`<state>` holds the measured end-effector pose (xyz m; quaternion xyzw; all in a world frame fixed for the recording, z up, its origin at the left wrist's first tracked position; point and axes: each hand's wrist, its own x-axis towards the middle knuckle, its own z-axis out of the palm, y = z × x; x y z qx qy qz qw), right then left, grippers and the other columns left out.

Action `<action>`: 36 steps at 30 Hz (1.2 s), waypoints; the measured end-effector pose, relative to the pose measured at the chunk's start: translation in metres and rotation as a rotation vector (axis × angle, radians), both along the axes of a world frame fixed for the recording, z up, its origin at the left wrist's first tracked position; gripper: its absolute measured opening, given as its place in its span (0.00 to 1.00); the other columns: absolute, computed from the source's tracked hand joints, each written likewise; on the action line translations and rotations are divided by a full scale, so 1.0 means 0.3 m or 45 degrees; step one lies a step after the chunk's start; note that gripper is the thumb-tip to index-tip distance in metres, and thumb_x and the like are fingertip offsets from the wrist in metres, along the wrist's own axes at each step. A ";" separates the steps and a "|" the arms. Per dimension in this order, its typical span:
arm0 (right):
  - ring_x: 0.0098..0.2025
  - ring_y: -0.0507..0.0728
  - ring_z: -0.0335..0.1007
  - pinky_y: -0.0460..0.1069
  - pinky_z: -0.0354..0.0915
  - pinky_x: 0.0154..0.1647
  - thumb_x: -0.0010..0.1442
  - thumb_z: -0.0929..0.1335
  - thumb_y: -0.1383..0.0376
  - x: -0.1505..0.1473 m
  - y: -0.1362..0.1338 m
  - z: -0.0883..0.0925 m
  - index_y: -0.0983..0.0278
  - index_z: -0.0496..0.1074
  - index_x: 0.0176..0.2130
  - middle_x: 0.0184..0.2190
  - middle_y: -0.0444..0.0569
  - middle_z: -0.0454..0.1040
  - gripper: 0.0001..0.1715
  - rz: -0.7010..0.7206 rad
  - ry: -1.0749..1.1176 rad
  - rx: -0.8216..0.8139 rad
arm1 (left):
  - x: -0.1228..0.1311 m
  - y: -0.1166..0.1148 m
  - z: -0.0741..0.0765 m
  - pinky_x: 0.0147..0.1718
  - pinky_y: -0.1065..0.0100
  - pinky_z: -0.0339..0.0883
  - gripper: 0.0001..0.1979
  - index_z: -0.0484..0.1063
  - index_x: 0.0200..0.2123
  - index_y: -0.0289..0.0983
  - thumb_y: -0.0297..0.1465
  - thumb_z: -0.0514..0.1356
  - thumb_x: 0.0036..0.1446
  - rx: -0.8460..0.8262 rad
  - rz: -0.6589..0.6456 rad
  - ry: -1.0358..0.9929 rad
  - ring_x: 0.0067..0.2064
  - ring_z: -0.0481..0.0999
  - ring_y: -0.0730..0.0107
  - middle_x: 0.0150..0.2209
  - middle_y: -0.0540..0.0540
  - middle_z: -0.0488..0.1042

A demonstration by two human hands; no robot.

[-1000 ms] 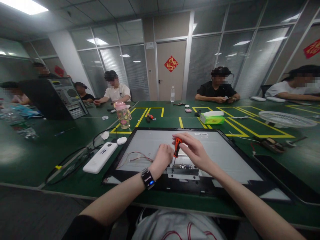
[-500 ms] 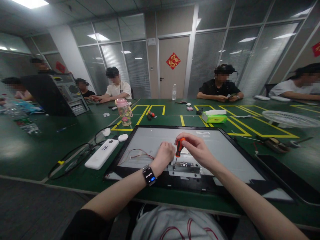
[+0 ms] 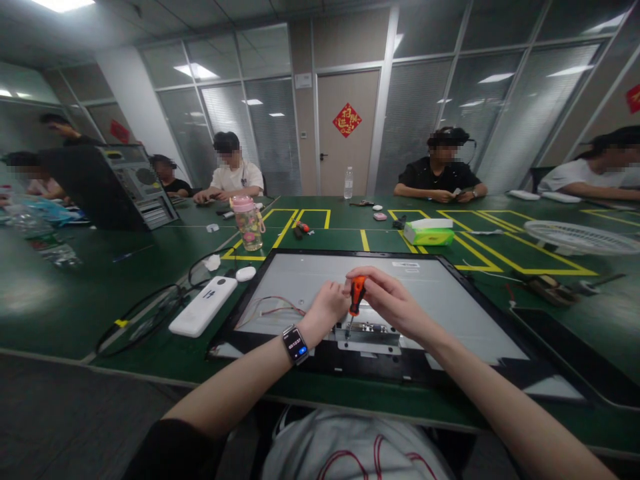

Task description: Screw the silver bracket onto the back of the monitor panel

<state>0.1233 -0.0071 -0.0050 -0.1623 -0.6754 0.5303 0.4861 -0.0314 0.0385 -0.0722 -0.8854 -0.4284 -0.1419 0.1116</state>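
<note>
A flat monitor panel (image 3: 450, 300) lies back-up on the green table in front of me, with a metal bracket (image 3: 373, 331) near its front edge. My right hand (image 3: 387, 300) grips a small orange-handled screwdriver (image 3: 356, 295), held upright with its tip down on the bracket. My left hand (image 3: 327, 307), a watch on its wrist, is curled into a loose fist right beside the screwdriver handle. Thin red and white wires (image 3: 273, 310) run across the panel to the left of my hands.
A white power bank (image 3: 203, 305), black cables (image 3: 145, 313) and a white earbud case (image 3: 245, 273) lie to the left. A pink-lidded bottle (image 3: 249, 225), a green tissue box (image 3: 427, 233), a white fan grille (image 3: 580, 237) and a PC case (image 3: 125, 190) stand further off. Several people sit round the table.
My left hand has moved closer to the screwdriver handle. The right hand has shifted slightly on the handle, the tip staying on the bracket.
</note>
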 end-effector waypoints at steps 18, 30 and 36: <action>0.50 0.59 0.73 0.56 0.67 0.56 0.70 0.62 0.57 0.027 -0.001 0.012 0.56 0.73 0.55 0.45 0.51 0.78 0.19 -0.176 -0.169 0.226 | -0.068 -0.028 0.087 0.37 0.68 0.67 0.13 0.70 0.48 0.35 0.24 0.49 0.66 -0.189 0.002 -0.171 0.39 0.77 0.64 0.38 0.44 0.77; 0.49 0.59 0.74 0.58 0.69 0.52 0.70 0.62 0.63 0.042 0.005 0.028 0.55 0.72 0.57 0.47 0.52 0.77 0.20 -0.356 -0.269 0.472 | -0.057 -0.043 0.089 0.40 0.66 0.67 0.12 0.72 0.45 0.37 0.32 0.50 0.68 -0.328 -0.058 -0.145 0.41 0.76 0.63 0.42 0.44 0.75; 0.42 0.57 0.73 0.54 0.72 0.44 0.60 0.72 0.63 0.039 0.010 0.019 0.57 0.79 0.47 0.40 0.50 0.74 0.14 -0.487 -0.215 0.441 | -0.061 -0.046 0.087 0.37 0.67 0.66 0.13 0.73 0.46 0.37 0.33 0.50 0.68 -0.319 -0.036 -0.174 0.40 0.77 0.62 0.41 0.44 0.76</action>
